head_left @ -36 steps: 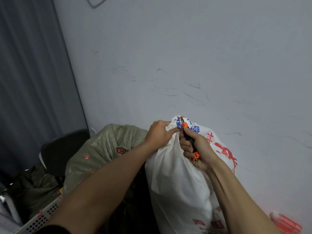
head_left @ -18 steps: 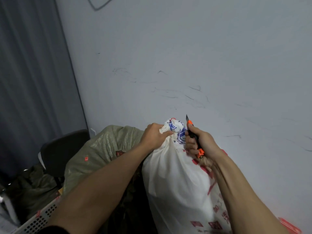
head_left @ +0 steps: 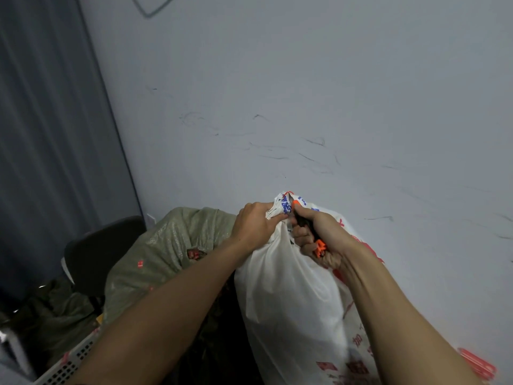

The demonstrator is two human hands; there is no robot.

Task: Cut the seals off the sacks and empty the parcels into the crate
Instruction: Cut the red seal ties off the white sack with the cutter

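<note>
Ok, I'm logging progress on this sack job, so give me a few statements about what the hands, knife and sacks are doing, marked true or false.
1. The left hand grips the bunched neck of the white plastic sack. True.
2. The right hand holds a black-and-orange utility knife with its blade at that neck. True.
3. The white sack hangs open and emptied. False: its neck is bunched shut and its body looks full.
4. The olive-green woven sack lies right of the white sack. False: it lies to its left.
5. A white perforated plastic crate shows at the lower left. True.
</note>
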